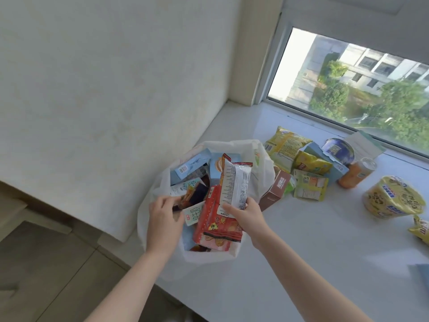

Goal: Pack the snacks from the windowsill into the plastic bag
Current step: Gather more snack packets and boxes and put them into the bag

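Observation:
A white plastic bag [262,173] stands open at the left end of the windowsill [313,240], filled with several snack packs and light blue cartons [190,167]. My right hand [247,217] grips the lower end of a white-backed snack packet [234,182] and holds it upright over the bag's mouth. Below it a red snack pack [213,219] leans in the bag. My left hand [163,217] is at the bag's left rim, fingers curled on a small dark wrapped snack [192,195].
On the sill to the right lie yellow chip bags [286,144], a brown box [276,190], a green-yellow pouch [310,184], an orange can [356,174], a blue tin [339,151] and a yellow noodle bowl [392,197]. The window runs behind; the floor drops off at left.

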